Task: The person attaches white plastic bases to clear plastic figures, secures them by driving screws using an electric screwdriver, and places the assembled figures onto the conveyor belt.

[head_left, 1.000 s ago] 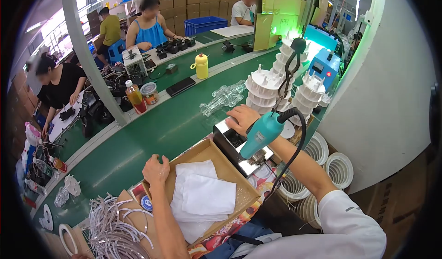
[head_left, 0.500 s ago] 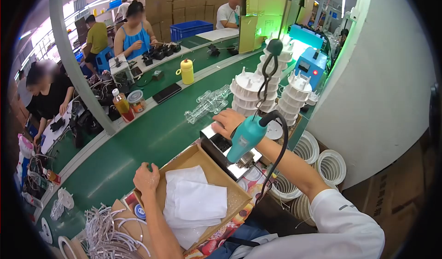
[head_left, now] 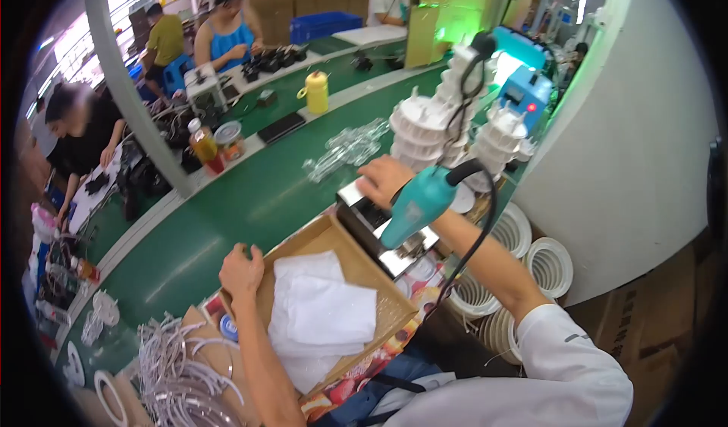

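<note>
A teal tool (head_left: 413,208), black cord (head_left: 494,196) | plain white cloths (head_left: 331,309) | brown tray (head_left: 322,239) | green worktop (head_left: 220,218) | yellow flask (head_left: 317,93) | black phone (head_left: 280,128) | blue machine (head_left: 519,96), red light (head_left: 531,108) aglow | white sleeve (head_left: 569,351)

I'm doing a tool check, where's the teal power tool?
In the head view, the teal power tool is right of centre, beside the right hand, up and right of the cardboard tray.

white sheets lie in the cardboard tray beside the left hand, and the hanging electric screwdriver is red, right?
The hanging electric screwdriver is teal, not red, as the head view shows. The white sheets do lie in the cardboard tray beside the left hand.
</note>
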Demonstrator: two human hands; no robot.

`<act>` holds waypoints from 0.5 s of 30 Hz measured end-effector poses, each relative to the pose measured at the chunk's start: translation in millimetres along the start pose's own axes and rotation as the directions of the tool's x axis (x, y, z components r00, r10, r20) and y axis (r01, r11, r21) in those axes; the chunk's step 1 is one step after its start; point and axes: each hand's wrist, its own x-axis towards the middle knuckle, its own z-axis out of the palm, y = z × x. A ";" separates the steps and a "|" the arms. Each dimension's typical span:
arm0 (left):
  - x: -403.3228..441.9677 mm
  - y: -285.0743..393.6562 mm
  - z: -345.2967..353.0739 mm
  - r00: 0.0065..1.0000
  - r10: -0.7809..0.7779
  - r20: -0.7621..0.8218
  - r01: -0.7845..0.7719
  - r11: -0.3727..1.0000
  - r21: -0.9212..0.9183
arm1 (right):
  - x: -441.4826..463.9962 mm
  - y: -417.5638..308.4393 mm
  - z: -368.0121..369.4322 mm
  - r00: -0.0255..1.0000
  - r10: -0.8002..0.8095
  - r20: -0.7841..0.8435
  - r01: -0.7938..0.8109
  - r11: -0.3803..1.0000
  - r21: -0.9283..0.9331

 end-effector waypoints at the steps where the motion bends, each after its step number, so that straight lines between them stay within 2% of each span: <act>1: 0.8 -1.4 1.6 1.000 0.000 -0.007 0.000 1.000 0.025 | -0.7 1.3 1.0 1.000 -0.021 0.002 0.021 1.000 -0.013; 2: 1.0 -2.4 1.5 1.000 -0.006 0.005 0.006 1.000 0.015 | -1.0 2.2 0.1 0.999 -0.042 0.001 0.042 0.999 -0.023; 4: 0.4 -2.5 1.9 0.999 -0.021 0.028 0.021 1.000 -0.003 | -2.8 7.5 9.0 0.998 0.058 -0.030 -0.057 0.998 0.021; 10: 6.3 0.5 -2.5 0.988 -0.140 0.059 0.144 0.988 -0.057 | -2.4 -0.1 -0.1 0.996 0.086 -0.011 -0.085 0.995 0.051; 11: 9.2 -1.0 -2.8 0.989 -0.134 0.062 0.140 0.985 -0.106 | -2.3 2.5 0.1 0.999 -0.034 -0.041 0.035 0.999 0.012; 13: 18.2 2.3 -1.4 0.990 -0.130 0.062 0.138 0.979 -0.152 | -3.6 0.5 3.2 0.999 0.017 -0.047 -0.016 1.000 0.019; 15: 36.5 11.3 0.8 0.994 -0.063 0.091 0.087 0.951 -0.295 | -2.1 0.6 3.5 0.996 0.062 -0.064 -0.060 0.998 0.025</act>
